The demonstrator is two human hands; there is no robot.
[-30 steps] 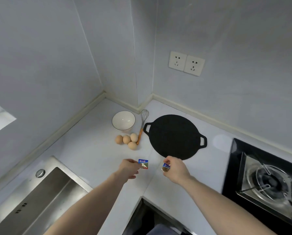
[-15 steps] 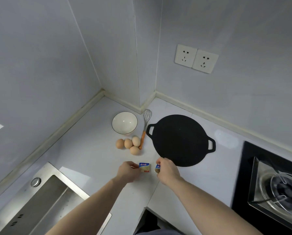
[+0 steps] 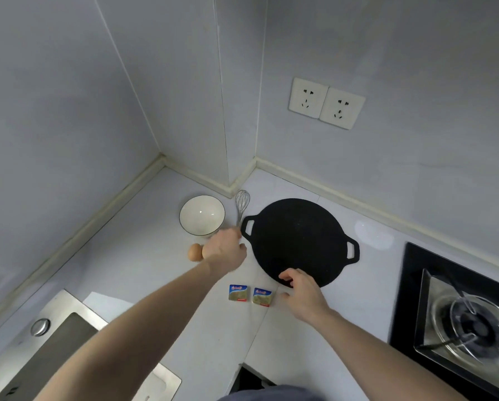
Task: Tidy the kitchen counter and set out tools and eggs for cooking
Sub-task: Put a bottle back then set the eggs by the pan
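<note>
head view: your left hand (image 3: 225, 248) is stretched out over the table (image 3: 144, 256), at about 12 o'clock from the two small packets (image 3: 249, 294). it covers the whisk's handle and most of the eggs; one brown egg (image 3: 194, 252) shows just at its 9 o'clock side. the fingers are curled downward, but you cannot tell from here whether that grip is clamped on the whisk handle, on an egg, or on nothing. the wire head of the whisk (image 3: 242, 204) sticks out past the knuckles toward 12 o'clock, lying between the white bowl (image 3: 202, 215) and the near handle of the black griddle pan (image 3: 300, 241).

your right hand (image 3: 302, 290) hangs over the pan's rim at its 6 o'clock edge, fingers loosely spread and apart, holding nothing. the two packets lie flat on the table side by side, just at 9 o'clock of that hand, not touching it.

the sink (image 3: 54, 351) sits at 7 o'clock in the view, the gas stove (image 3: 459, 322) at 4 o'clock, and a double wall socket (image 3: 326, 102) is on the wall at 1 o'clock above the pan.
</note>
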